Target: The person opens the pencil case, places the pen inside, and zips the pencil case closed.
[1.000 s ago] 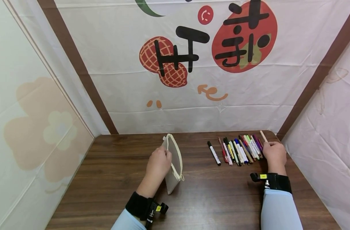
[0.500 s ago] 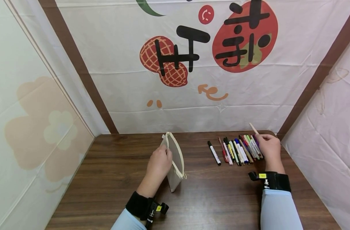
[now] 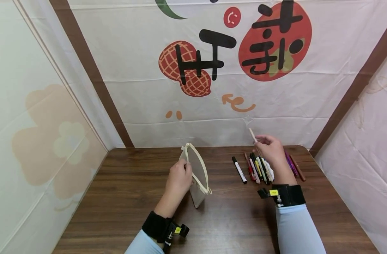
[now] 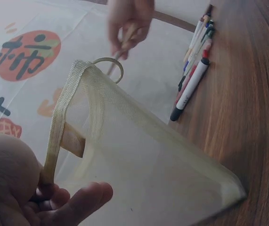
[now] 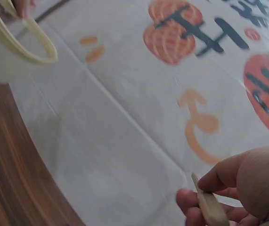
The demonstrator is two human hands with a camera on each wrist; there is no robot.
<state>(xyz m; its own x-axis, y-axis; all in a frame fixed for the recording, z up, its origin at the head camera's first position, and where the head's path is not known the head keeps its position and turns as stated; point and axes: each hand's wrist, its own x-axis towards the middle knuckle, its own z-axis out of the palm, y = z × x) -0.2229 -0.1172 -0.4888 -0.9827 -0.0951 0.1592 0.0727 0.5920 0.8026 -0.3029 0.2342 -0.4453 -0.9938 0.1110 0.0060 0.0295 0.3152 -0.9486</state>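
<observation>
In the head view my left hand (image 3: 179, 177) grips the rim of a cream mesh zipper pouch (image 3: 201, 173), which stands on edge with its mouth open to the right. The left wrist view shows the pouch's see-through wall (image 4: 148, 155), a small tag inside and a ring at the zip end. My right hand (image 3: 272, 151) pinches a slim beige stick (image 3: 252, 134), raised above a row of pens (image 3: 260, 167). Seen from the right wrist, the stick (image 5: 209, 205) looks flat and tapered; its exact kind is unclear. The right hand and forearm hide part of the row.
A black-and-white marker (image 3: 239, 170) lies apart, left of the row. Purple pens (image 3: 291, 164) and a brown pen (image 3: 298, 168) lie at the right end. Behind the brown wooden table (image 3: 142, 197) hangs a printed white cloth (image 3: 142, 98).
My right hand has lifted the beige stick and carried it left from the row's right end to above the pens. The left hand has stayed on the pouch, which has tilted slightly to the right.
</observation>
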